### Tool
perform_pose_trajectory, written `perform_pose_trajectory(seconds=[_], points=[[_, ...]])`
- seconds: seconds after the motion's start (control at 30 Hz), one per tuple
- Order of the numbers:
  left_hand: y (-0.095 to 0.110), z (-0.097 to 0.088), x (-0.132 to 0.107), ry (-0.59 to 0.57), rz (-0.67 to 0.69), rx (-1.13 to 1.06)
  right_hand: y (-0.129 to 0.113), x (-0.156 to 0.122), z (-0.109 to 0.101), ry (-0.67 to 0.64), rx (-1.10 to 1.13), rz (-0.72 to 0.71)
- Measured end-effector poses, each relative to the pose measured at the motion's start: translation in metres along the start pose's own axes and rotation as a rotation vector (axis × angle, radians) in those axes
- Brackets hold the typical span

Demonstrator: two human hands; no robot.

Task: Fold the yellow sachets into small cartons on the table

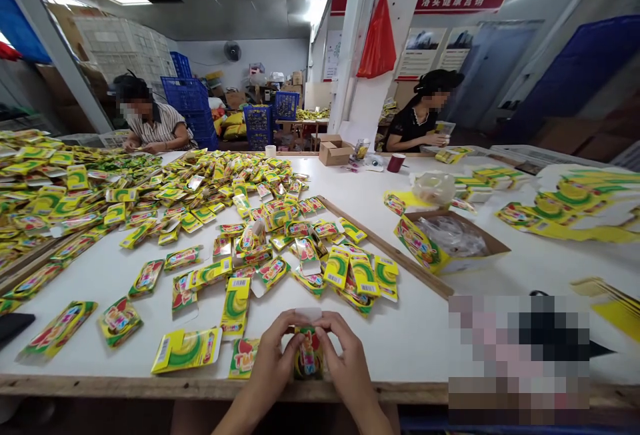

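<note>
Between my two hands, near the front edge of the table, is a small yellow, green and red printed carton (309, 355) with its white end flap raised. My left hand (280, 348) grips its left side, thumb on the printed front. On the right side my right hand (345, 352) holds it the same way, fingers curled behind the top. Just left of my left hand lies a similar carton (243, 358), partly covered by that hand. Another carton with a banana-like print (186, 350) rests farther left.
A large heap of cartons (165, 188) spreads over the left and middle. A wooden strip (385, 248) divides the white table (430, 328). Right of it stands an open display box (450, 248) with clear plastic inside. Two people (157, 118) (420, 115) sit across the table.
</note>
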State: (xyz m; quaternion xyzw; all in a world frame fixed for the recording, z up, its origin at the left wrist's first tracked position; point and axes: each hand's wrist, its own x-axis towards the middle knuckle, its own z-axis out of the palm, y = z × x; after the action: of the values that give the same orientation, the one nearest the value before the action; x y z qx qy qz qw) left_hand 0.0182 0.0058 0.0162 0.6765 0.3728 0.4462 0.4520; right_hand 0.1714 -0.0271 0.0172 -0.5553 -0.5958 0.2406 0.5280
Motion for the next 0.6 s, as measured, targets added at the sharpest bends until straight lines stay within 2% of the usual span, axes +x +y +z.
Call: perform_pose_trajectory(seconds=[0.07, 0.13, 0.23, 0.33, 0.6], points=[[-0.002, 0.003, 0.001, 0.041, -0.026, -0.058, 0.001, 0.000, 0.002, 0.078, 0.030, 0.021], [-0.003, 0.004, 0.001, 0.031, -0.025, -0.048, 0.002, -0.002, 0.002, 0.119, 0.053, 0.029], [0.000, 0.002, 0.000, -0.015, 0.036, 0.016, 0.000, -0.007, -0.001, 0.034, 0.045, -0.036], [0.006, -0.001, -0.002, -0.012, 0.060, 0.042, -0.004, -0.012, -0.003, -0.025, 0.018, -0.070], [0.014, 0.006, -0.003, 0.066, 0.006, 0.081, -0.012, -0.010, 0.006, 0.102, 0.007, -0.043]])
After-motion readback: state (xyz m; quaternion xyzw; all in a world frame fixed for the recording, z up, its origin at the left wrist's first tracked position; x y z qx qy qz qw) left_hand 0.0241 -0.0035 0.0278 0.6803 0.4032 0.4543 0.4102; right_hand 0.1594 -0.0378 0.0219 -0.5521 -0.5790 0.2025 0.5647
